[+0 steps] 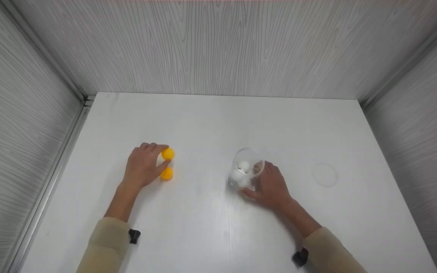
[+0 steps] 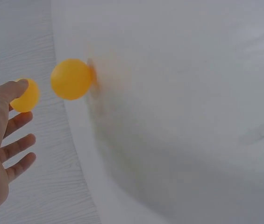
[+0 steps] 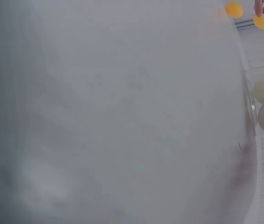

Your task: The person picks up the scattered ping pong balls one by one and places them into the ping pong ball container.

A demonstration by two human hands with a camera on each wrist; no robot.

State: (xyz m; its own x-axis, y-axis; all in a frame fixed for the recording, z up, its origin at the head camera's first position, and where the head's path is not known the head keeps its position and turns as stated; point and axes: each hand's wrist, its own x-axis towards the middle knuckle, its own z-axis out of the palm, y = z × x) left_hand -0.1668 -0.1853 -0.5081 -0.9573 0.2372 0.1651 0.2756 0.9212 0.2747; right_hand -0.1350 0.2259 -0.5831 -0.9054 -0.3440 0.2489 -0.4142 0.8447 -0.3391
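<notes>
No writing shows on orange balls [image 1: 167, 154] or clear cup [image 1: 247, 167].

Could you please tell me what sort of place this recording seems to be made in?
Probably a recording booth, not a home: a bare white table boxed in by grey wood-grain panels, holding only two orange balls and a clear cup.
</notes>
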